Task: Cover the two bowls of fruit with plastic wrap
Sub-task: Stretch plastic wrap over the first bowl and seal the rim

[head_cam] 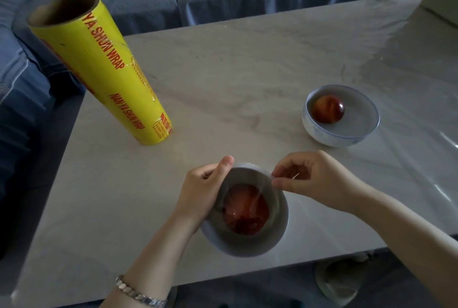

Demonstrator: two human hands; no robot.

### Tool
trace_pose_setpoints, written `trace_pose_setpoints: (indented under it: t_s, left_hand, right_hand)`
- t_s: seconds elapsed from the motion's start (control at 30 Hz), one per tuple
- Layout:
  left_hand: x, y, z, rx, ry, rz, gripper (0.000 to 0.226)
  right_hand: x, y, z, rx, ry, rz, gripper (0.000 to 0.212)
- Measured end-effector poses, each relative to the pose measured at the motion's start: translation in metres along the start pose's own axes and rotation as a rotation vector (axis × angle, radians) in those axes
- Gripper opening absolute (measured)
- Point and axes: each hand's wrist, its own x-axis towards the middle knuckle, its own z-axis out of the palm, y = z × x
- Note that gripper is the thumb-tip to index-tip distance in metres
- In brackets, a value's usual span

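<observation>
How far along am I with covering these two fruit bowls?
Nothing looks finished. In hand: film lies over the near bowl, left hand gripping its rim, right hand pinching the film's edge. Left: seal it, then the far bowl, where I can't tell whether film sits on it. The roll stands upright.

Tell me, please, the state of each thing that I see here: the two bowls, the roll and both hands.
near bowl, held at its rim, creased film across its mouth.
far bowl, upright on the table, one red fruit inside; whether film covers it cannot be told.
wrap roll, standing on end on the table.
left hand, grips the near bowl's rim.
right hand, pinches the film at that rim.
</observation>
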Motion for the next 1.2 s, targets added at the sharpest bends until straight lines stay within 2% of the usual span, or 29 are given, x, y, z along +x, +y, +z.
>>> trace_pose_setpoints:
  t_s: [0.2,0.37,0.47,0.57,0.67,0.8,0.87,1.0,1.1,1.2]
  left_hand:
    - [0.001,0.000,0.000,0.015,-0.018,0.010,0.050]
    - [0.000,0.000,-0.001,0.023,-0.005,0.062,0.042]
    - [-0.001,-0.002,-0.002,0.007,-0.003,0.078,0.052]
    - [-0.002,-0.002,-0.001,-0.017,-0.014,0.081,0.052]
    - [-0.002,0.000,0.001,-0.037,-0.049,0.090,0.050]
    - [-0.002,0.002,0.001,-0.043,-0.066,0.111,0.052]
    - [-0.002,0.002,0.001,-0.055,-0.052,0.105,0.052]
    - [-0.001,0.000,0.000,-0.035,-0.073,0.108,0.055]
    - [0.000,0.000,0.000,-0.043,-0.095,0.112,0.046]
    - [-0.001,-0.003,-0.001,-0.048,-0.077,0.139,0.033]
  right_hand:
    - [0.005,-0.001,-0.001,-0.063,-0.130,0.012,0.015]
    - [0.011,-0.001,0.007,0.196,0.079,0.041,0.023]
    - [0.017,-0.004,0.012,0.330,0.054,0.149,0.023]
    - [0.023,-0.009,0.009,0.248,-0.040,0.247,0.023]
    - [0.031,-0.015,-0.001,0.072,-0.135,0.344,0.040]
    - [0.036,-0.023,-0.006,0.011,-0.248,0.295,0.038]
    - [0.036,-0.024,-0.001,0.012,-0.207,0.195,0.031]
    - [0.035,-0.020,0.016,0.196,0.045,0.051,0.025]
    - [0.039,-0.015,0.026,0.293,0.236,0.037,0.025]
    - [0.047,-0.011,0.033,0.324,0.307,0.062,0.025]
